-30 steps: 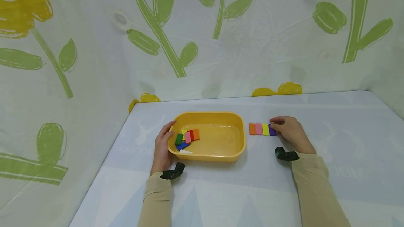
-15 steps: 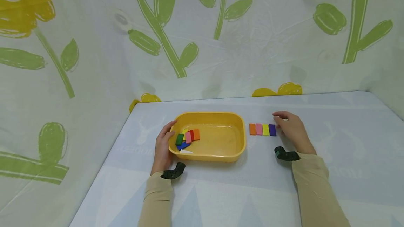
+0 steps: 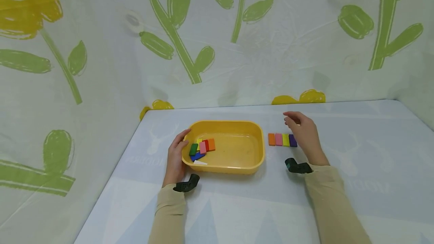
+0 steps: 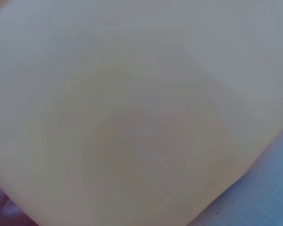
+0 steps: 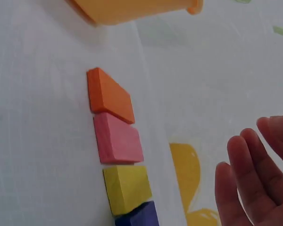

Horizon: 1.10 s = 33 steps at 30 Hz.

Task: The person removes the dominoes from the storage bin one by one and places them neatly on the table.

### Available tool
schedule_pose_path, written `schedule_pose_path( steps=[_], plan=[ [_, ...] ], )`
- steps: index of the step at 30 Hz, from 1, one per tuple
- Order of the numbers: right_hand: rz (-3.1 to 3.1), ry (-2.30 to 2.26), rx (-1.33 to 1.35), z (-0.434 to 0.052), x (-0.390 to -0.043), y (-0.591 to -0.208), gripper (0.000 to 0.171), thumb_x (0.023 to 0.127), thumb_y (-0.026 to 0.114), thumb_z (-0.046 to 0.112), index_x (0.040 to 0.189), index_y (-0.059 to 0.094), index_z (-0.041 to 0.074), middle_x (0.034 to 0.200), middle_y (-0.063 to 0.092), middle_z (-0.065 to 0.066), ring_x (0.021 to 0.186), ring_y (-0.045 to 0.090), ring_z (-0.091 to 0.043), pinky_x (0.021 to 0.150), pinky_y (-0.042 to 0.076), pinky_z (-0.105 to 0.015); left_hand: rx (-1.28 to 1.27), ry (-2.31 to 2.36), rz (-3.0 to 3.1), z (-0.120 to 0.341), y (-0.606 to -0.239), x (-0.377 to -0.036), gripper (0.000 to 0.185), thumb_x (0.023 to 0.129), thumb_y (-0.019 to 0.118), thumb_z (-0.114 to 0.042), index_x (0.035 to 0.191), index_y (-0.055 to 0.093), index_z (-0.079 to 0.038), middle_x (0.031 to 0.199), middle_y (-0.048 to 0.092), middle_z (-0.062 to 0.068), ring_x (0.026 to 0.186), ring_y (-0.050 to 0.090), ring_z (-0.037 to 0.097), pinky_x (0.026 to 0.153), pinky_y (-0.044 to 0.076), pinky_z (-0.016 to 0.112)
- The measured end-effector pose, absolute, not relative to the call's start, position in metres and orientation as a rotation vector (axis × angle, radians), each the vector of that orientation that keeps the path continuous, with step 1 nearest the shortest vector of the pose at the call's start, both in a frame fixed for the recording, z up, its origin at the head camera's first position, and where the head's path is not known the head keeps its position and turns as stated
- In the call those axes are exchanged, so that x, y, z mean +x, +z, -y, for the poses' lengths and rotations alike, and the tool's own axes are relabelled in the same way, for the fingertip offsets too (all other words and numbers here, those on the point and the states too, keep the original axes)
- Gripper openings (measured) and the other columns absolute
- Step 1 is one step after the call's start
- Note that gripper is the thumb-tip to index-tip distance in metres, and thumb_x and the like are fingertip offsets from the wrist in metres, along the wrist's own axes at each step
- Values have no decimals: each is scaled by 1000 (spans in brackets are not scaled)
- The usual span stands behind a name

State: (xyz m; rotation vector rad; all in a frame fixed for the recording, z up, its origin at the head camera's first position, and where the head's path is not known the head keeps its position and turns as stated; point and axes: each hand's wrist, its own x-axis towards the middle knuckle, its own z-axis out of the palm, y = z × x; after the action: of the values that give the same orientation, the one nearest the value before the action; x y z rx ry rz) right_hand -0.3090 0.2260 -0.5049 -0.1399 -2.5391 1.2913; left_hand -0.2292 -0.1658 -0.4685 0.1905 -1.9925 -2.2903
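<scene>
- Head view: left hand rests against the yellow tub at its 9 o'clock side, fingers relaxed.
- Right hand hovers empty, fingers loose, over the purple block.
- Block row lies on the counter, at 3 o'clock from the tub.

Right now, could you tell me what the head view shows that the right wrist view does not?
Only the head view shows the left hand touching the tub's left rim, the blocks in the tub, both sleeves and the flowered cloth wall. Only the right wrist view shows the right hand's fingers straight, held off the table beside the row. Both show the yellow tub, the right hand holding nothing, and the orange, pink, yellow and purple blocks.
</scene>
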Motion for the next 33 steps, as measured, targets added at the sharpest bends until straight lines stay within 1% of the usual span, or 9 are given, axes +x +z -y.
schedule_pose_path(
  steps=[11,14,16,19,22,23,27,31,33],
  plan=[
    [2435,1286,65,-199,-320,-506,38,83,40,59,114,53,41,95,58,18,86,53,0,77,49,-32,195,-2285,2001,166,-466,-229,35,90,40,-17,120,55,-25,132,39,-13,123,31,9,102,28,31],
    [2421,1336,147,-193,-317,-500,39,84,43,56,116,53,37,95,60,16,86,55,-2,76,48,-33,196,-2274,2011,166,-466,-229,35,90,40,-17,120,55,-25,132,39,-13,124,30,9,103,27,32],
    [2422,1387,202,-186,-307,-485,39,85,45,52,117,54,32,97,61,13,88,56,-5,76,48,-34,197,-2267,2016,165,-465,-229,35,90,40,-17,121,55,-25,132,39,-13,124,30,9,103,26,32],
    [2433,1495,314,-170,-278,-447,39,88,48,42,120,54,21,103,61,1,93,57,-17,80,47,-39,199,-2265,2015,165,-465,-229,35,90,40,-17,121,55,-24,132,39,-13,124,30,9,103,26,32],
    [2449,1576,428,-154,-253,-415,36,90,49,34,121,53,15,107,59,-5,95,57,-22,83,46,-39,189,-2274,2007,165,-465,-228,35,90,41,-17,121,55,-23,132,39,-12,124,30,9,103,26,32],
    [2455,1597,472,-150,-248,-409,35,90,49,31,121,52,15,108,59,-6,95,57,-23,80,48,-40,187,-2273,2008,165,-465,-228,35,90,41,-17,121,55,-23,132,39,-13,124,30,9,103,26,32],
    [2484,1648,573,-135,-242,-404,31,90,51,26,120,53,18,109,59,-4,94,58,-19,80,49,-36,189,-2265,2018,164,-465,-228,35,90,40,-18,122,54,-24,132,39,-13,124,30,9,103,27,32],
    [2548,1633,589,-121,-240,-407,33,88,53,32,119,54,19,109,58,2,96,55,-14,86,46,-33,216,-2259,2030,163,-466,-226,35,91,40,-18,122,54,-25,132,38,-14,124,30,9,102,28,31],
    [2572,1671,586,-115,-238,-408,34,88,53,33,119,53,19,111,57,0,97,55,-15,86,45,-33,223,-2259,2033,163,-466,-226,34,91,40,-18,122,54,-25,132,38,-14,124,30,9,102,28,31]
  ],
)
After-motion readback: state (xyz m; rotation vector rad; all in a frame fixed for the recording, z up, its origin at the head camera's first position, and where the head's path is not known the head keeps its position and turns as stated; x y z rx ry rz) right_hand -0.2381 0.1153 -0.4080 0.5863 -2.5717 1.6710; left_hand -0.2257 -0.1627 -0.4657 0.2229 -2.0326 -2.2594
